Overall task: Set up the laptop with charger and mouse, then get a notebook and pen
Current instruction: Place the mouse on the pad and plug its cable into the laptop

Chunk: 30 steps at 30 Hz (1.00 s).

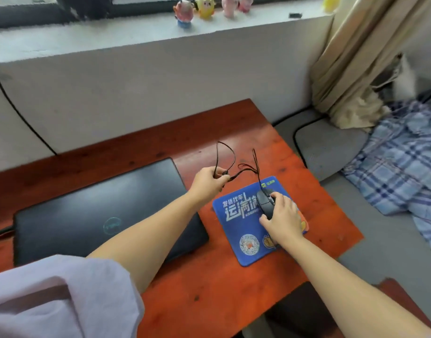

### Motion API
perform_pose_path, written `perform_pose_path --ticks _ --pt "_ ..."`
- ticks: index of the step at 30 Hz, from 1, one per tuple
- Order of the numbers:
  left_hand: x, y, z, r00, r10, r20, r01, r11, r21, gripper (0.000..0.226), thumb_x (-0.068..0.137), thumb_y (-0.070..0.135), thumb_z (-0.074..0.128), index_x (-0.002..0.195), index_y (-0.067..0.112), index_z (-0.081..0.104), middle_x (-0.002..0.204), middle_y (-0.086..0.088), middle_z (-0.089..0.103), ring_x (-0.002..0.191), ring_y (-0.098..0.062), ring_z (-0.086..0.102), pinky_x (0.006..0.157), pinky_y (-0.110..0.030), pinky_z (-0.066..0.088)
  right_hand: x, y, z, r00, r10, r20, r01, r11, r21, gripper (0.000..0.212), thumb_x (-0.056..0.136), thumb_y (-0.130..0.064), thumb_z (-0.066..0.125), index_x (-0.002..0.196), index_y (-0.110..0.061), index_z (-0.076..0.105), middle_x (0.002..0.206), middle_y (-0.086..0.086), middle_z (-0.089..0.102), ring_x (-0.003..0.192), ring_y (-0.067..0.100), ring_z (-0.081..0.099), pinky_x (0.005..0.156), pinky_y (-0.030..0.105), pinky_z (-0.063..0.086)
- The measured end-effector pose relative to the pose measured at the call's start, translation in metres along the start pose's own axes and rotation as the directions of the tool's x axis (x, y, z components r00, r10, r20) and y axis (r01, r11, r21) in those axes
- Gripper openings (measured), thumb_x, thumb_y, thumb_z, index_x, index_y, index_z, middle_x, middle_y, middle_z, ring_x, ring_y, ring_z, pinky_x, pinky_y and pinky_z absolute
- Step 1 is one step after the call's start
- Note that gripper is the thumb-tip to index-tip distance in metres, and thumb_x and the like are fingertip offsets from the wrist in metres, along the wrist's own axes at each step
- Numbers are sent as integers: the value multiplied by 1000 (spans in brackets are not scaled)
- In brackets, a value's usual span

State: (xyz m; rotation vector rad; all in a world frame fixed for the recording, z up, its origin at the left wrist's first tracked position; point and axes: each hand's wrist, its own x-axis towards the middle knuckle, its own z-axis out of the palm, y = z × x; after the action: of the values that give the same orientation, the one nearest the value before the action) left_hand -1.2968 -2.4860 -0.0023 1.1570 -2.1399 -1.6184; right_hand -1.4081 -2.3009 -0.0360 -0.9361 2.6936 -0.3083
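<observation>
Desk: a red-brown wooden desk (pixel 209 284) set against a pale wall under a window sill.
Laptop: a black laptop (pixel 92 211), lid closed, lies flat on the left part of the desk, its back edge toward the wall; the left forearm crosses above its right front corner.
Pad: a blue printed mouse pad (pixel 236 230) lies on the right part of the desk, just beside the laptop's right edge and turned at a slight angle to it.
Mouse: a black wired mouse (pixel 264 203) sits on the far half of the pad.
Cord: the thin dark cord (pixel 256 164) rises from the mouse's front, loops in the air above the desk and runs to the left hand.
Left hand: the left hand (pixel 207 180) is raised over the desk between laptop and pad, fingers curled round the bunched cord, loops standing up from the fist.
Right hand: the right hand (pixel 281 215) rests on the mouse from the near right, thumb along its left side and fingers curved over its top, gripping it.
Sleeve: a pale lilac sleeve (pixel 56 298) fills the near left corner.
Sill: small toy figures (pixel 204 8) stand in a row on the sill.
Right of the desk: a beige curtain (pixel 355 57) hangs down to a grey cushion (pixel 331 147); a blue checked cloth (pixel 404 154) lies crumpled beside it.
</observation>
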Motion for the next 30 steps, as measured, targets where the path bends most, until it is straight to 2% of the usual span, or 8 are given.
perform_pose_path --ticks 5,8,12,15,18,23,27,30 --pt "15 2 30 990 -114 77 122 986 -111 24 91 21 61 109 7 70 72 3 63 43 5 48 42 -6 36 13 19 0 994 -8 106 15 998 -65 60 80 -38 61 130 -18 35 136 5 43 127 26 37 100 42 36" --pt "19 2 31 981 -137 135 152 982 -112 24 91 21 60 108 7 71 65 6 64 43 5 47 44 -6 37 32 6 -16 984 -174 -40 173 984 -36 55 84 -41 58 129 -16 40 139 4 41 130 23 34 104 41 31" --pt "26 4 19 971 -141 193 164 980 -111 17 91 23 61 92 14 75 47 15 61 45 3 47 50 -12 39 65 -30 -44 772 -622 -129 630 777 22 40 88 -20 58 127 -14 51 133 4 52 127 22 43 107 42 31" --pt "29 3 8 963 -151 222 179 977 -115 18 88 27 64 76 23 76 58 13 65 53 1 51 54 -12 42 85 -51 -45 675 -737 26 737 675 -3 27 90 -21 56 117 -17 59 119 0 61 117 19 50 112 40 22" --pt "35 0 -4 957 -203 207 227 969 -98 26 85 40 64 82 19 78 73 5 66 65 -7 49 65 -20 41 106 -63 -44 626 -778 57 775 629 61 18 90 -22 57 104 -14 66 99 4 67 97 25 60 100 40 38" --pt "61 -4 -33 982 -153 -108 133 976 -174 27 93 35 54 90 14 71 87 -1 68 85 -16 60 87 -33 49 153 -71 -60 768 -637 -70 631 733 256 12 87 -18 62 94 -11 68 88 8 68 82 26 62 74 34 47" --pt "81 -26 -75 914 -151 -378 211 970 124 26 94 23 50 109 11 67 111 -9 68 107 -23 60 91 -30 42 184 -85 -62 836 -535 -125 548 799 248 11 85 -25 63 94 -21 69 90 1 71 79 23 63 69 34 50" --pt "82 -57 -94 897 -178 -405 350 846 403 32 94 23 46 120 11 61 121 -14 60 116 -31 52 99 -37 40 188 -108 -43 851 -525 -22 509 814 278 11 85 -31 61 92 -27 68 81 -9 67 77 18 62 63 27 43"
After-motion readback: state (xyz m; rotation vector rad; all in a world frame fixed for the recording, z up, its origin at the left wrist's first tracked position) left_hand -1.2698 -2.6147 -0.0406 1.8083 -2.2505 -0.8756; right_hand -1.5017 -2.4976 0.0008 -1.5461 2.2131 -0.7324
